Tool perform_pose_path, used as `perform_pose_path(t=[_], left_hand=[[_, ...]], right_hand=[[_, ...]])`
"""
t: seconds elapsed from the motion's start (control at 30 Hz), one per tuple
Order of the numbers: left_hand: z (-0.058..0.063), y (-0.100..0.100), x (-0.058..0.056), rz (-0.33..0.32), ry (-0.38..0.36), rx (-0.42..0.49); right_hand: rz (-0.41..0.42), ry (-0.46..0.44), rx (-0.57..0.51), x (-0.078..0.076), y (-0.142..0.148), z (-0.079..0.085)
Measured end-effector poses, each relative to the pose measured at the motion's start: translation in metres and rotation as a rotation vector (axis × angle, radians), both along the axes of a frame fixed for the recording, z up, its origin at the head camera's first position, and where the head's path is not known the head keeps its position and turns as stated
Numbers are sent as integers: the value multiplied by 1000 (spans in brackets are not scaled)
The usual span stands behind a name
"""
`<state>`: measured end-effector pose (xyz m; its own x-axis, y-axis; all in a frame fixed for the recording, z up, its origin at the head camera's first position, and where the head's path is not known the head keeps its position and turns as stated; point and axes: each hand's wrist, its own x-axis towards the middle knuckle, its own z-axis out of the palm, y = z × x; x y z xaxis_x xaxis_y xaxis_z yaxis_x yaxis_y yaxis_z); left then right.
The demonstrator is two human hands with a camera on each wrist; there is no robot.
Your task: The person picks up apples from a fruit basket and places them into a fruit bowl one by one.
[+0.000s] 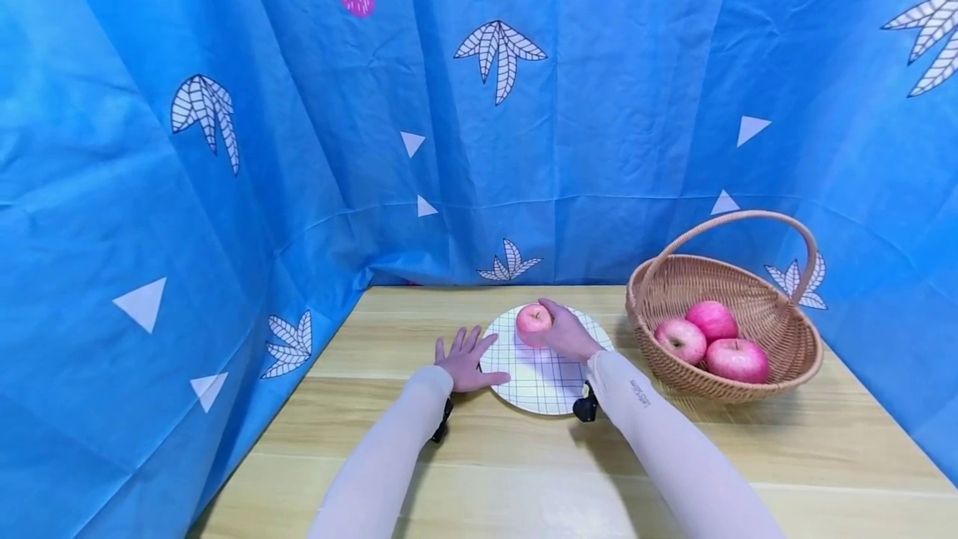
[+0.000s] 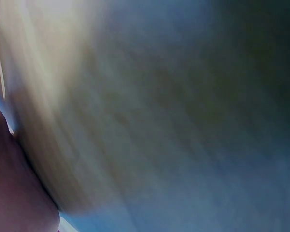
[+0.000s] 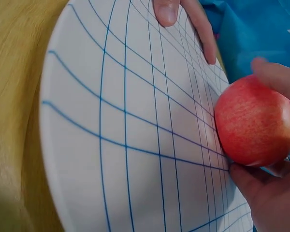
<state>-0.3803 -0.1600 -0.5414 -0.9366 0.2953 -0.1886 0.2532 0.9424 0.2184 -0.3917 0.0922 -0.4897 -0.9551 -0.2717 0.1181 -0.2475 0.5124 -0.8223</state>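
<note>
A white plate (image 1: 540, 385) with a blue grid lies on the table. On its far part is a red apple (image 1: 533, 321), and my right hand (image 1: 570, 333) has its fingers and thumb around it. Seen from the right wrist, the apple (image 3: 253, 123) sits against the plate (image 3: 77, 145), between thumb and fingers. My left hand (image 1: 466, 363) lies at the plate's left rim with fingers spread and straight, thumb over the rim. The left wrist view is mostly a blurred tabletop (image 2: 135, 121), with a bit of the hand (image 2: 19, 193) at its edge.
To the right stands a tilted wicker basket (image 1: 793, 348) with an arched handle, holding three apples (image 1: 737, 360). The wooden table (image 1: 464, 489) ends at a blue patterned curtain (image 1: 599, 106) behind and at the sides.
</note>
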Motion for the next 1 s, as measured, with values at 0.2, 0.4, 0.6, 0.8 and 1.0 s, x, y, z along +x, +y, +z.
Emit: perform_pose_path(t=[0.2,0.4,0.6,0.8,1.0], left_hand=[[4,1,2,-12,1,19],[3,1,-1,-10,-6,2],[-2,1,-4,-4,-6,-12],[-6,-1,-6,-8,4,-19],[-7,-3,-6,-17,13,-22]], right_hand=[[11,-14,17,0,2,-1],[5,-27,4,-5,-1,-4],[5,-47,-36,-9,-4,-6],[9,-45,-51,-8,-9,-5],[13,-35,-33,-6,-13,-3]])
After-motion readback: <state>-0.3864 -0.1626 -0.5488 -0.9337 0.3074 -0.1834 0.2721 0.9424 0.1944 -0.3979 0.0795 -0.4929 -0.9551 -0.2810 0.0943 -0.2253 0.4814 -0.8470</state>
